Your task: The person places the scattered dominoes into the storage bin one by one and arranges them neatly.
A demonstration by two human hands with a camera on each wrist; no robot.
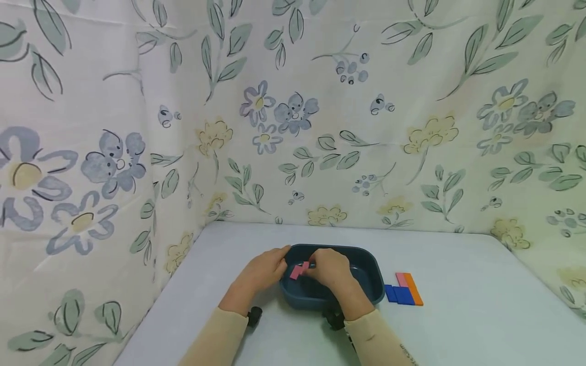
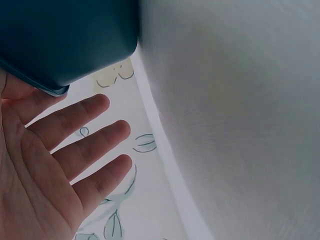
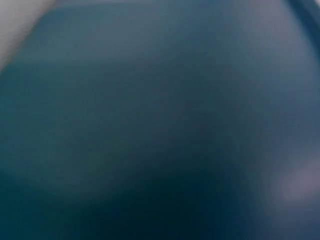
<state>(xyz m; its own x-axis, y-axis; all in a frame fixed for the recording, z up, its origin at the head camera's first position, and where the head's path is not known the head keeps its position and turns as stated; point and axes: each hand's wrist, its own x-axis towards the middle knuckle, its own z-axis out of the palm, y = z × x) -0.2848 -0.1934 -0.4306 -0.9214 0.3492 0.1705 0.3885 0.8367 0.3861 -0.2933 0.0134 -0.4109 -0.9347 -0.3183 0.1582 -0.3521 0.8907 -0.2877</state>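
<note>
A dark blue-green plastic basin (image 1: 376,284) stands on the table. My left hand (image 1: 263,269) is at its left end; in the left wrist view the left hand (image 2: 55,160) has its thumb side at the basin's rim (image 2: 55,91), and the other fingers are spread below. Over the basin's inside, my right hand (image 1: 330,267) pinches a small flat pink piece (image 1: 305,266) between its fingertips. Another pink piece (image 1: 295,272) shows just left of it; whether they touch is unclear. The right wrist view shows only the blurred basin wall (image 3: 150,100).
Right of the basin, flat pieces lie together on the white table (image 1: 458,315): blue pieces (image 1: 403,295), a pink piece (image 1: 401,279) and an orange strip (image 1: 414,290). A floral curtain (image 1: 320,127) hangs behind and on the left.
</note>
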